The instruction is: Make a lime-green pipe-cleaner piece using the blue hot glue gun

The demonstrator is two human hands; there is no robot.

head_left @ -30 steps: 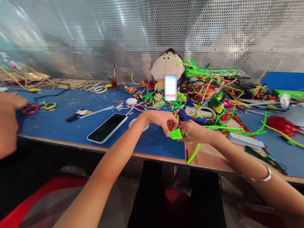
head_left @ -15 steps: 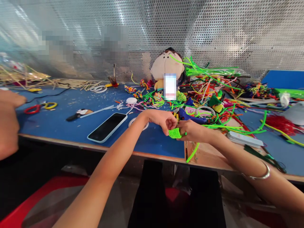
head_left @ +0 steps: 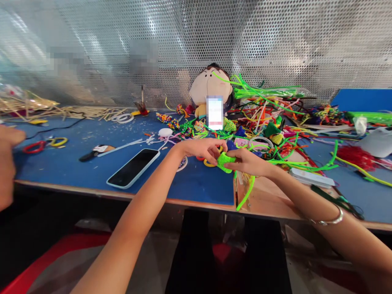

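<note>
A bright green fuzzy piece, seemingly made of pipe cleaners, is held between my two hands above the table's front edge. My left hand grips its left side with bent fingers. From the right, my right hand pinches it between thumb and fingers. A loose green pipe cleaner hangs by the table edge below my right hand. Scissors with yellow and red handles lie partly hidden under my left hand.
A phone lies on the blue table to the left. Behind stand a plush doll and a lit phone. Tangled pipe cleaners heap at the right. Another person's arm shows at the left edge.
The green piece has turned in my hands and shows a broader face. My right hand's fingers have straightened over it. Scissor handles now show beneath my left hand. The view has shifted slightly.
</note>
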